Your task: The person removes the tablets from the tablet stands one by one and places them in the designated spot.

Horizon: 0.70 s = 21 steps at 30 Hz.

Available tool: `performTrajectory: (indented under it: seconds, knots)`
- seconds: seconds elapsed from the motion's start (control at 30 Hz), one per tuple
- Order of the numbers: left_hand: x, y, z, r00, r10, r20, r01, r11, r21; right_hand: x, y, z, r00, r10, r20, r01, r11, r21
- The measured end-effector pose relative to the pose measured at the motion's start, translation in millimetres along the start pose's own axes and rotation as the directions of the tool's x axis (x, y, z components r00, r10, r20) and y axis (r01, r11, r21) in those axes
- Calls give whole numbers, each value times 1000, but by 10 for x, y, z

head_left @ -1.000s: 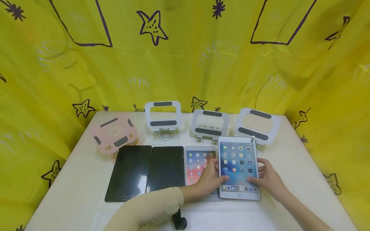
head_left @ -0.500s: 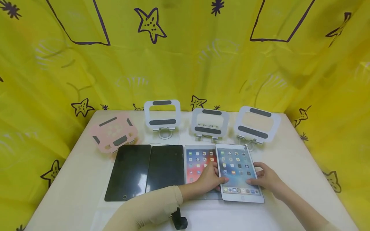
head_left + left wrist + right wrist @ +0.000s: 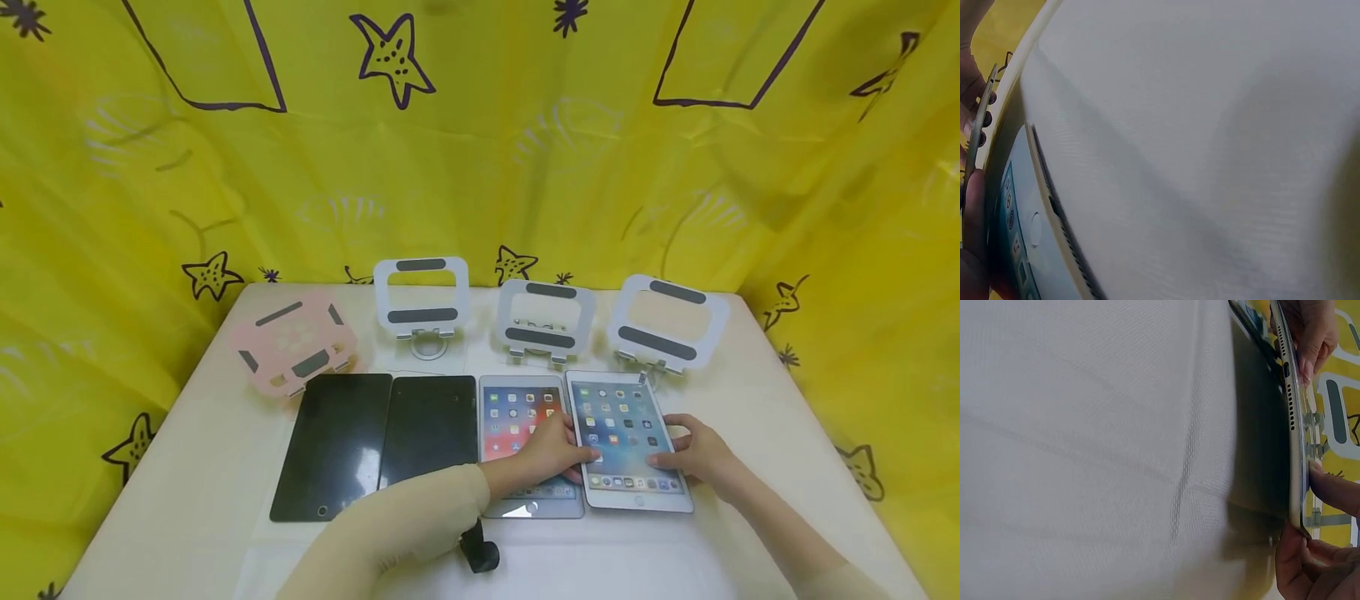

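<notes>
Lit tablet (image 3: 626,442) pinched at both long edges between left hand (image 3: 551,454) and right hand (image 3: 693,454) fingers.

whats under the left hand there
The left hand lies over the second lit tablet, covering its lower screen; its thumb grips the white tablet. Whatever sits beneath the palm is hidden.

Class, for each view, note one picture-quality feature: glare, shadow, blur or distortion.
Head view: wide-angle bending at the edges; glare patch on the dark tablet. Left wrist view: soft, blurred close-up of the white tablecloth with a broad shadow. Right wrist view: dark shadow beneath the raised tablet.
</notes>
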State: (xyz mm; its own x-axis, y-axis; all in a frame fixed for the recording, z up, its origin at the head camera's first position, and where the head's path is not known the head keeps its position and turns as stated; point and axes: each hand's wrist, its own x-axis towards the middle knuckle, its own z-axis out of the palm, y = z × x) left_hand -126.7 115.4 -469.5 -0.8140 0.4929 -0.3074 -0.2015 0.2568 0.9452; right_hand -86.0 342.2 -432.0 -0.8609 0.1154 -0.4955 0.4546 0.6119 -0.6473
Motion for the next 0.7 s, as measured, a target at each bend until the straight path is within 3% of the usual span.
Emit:
performTrajectory:
  seconds: [0.13, 0.33, 0.53, 0.7]
  knots:
    - [4, 25, 15, 1000, -22, 10, 22, 1000, -10, 16, 8, -28, 1000, -8, -2, 8, 1000, -10]
    - [-102, 51, -70, 993, -108, 43, 112, 988, -105, 29, 26, -19, 1000, 2, -11, -2, 1000, -24]
    - [-190, 112, -218, 999, -22, 42, 25, 996, -83, 3, 90, -1, 996, -33, -77, 23, 991, -134]
    - [-245, 83, -315, 999, -1, 48, 3, 999, -46, -60, 68, 26, 978, -149, -148, 107, 959, -263]
